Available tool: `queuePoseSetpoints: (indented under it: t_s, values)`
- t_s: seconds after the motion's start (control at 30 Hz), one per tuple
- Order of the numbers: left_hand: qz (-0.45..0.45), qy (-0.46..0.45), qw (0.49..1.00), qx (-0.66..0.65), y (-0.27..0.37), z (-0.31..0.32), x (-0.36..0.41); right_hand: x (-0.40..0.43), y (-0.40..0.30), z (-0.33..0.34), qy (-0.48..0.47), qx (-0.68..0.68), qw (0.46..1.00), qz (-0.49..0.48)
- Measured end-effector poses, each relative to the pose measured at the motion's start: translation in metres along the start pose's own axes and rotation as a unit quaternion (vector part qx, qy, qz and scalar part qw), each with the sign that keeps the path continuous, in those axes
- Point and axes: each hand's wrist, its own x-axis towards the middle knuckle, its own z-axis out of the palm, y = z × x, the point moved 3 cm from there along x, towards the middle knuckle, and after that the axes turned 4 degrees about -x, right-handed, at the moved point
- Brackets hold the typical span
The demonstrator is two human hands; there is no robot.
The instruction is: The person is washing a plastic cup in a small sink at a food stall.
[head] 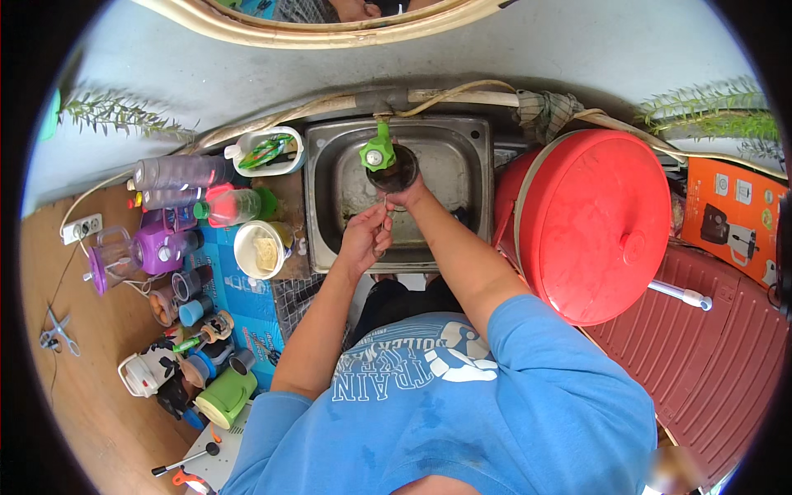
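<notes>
My right hand (411, 193) grips a dark round vessel (405, 170) from its near right side, over the steel sink (445, 139). Above the vessel, partly covering it, is a tap with a green knob (377, 154). The vessel's inside looks dark; its contents cannot be made out. At the vessel's near edge, my left hand (368, 234) pinches a thin metal utensil (385, 203), perhaps a spoon, whose far end is hidden. Dark bits lie on the sink's bottom.
Left of the sink stand a white tub with yellowish contents (243, 249), a white basin with a green packet (299, 162), bottles and a purple blender (151, 247). A large red lidded container (594, 223) stands close on the right. A checked cloth (544, 114) hangs on the pipe.
</notes>
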Motion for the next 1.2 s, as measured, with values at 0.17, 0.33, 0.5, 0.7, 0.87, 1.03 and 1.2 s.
queuePoseSetpoints:
  t_s: [0.17,0.33,0.5,0.7,0.87,1.03,1.2]
  values:
    - [0.039,0.033,0.999,-0.014,-0.007,-0.020,-0.006,-0.008,0.037,0.019,0.155,-0.051,0.986,0.041]
    - [0.016,0.038,0.995,0.092,-0.010,0.009,0.013,-0.008,-0.015,-0.029,-0.086,-0.090,0.990,0.067]
    - [0.077,0.094,0.961,0.249,-0.009,0.004,0.005,-0.007,0.006,-0.013,0.136,-0.065,0.988,-0.034]
    - [0.161,0.151,0.911,0.349,-0.003,0.001,0.021,-0.025,-0.004,-0.004,0.182,-0.054,0.976,-0.104]
    - [0.214,0.207,0.915,0.273,0.015,0.000,0.082,-0.045,-0.036,-0.021,0.239,-0.119,0.949,-0.169]
    - [0.081,0.026,0.987,-0.133,0.015,0.002,0.145,-0.079,-0.015,-0.001,0.287,-0.032,0.940,-0.183]
    - [0.076,-0.084,0.966,-0.233,0.018,0.003,0.155,-0.096,-0.020,-0.006,0.218,-0.019,0.953,-0.208]
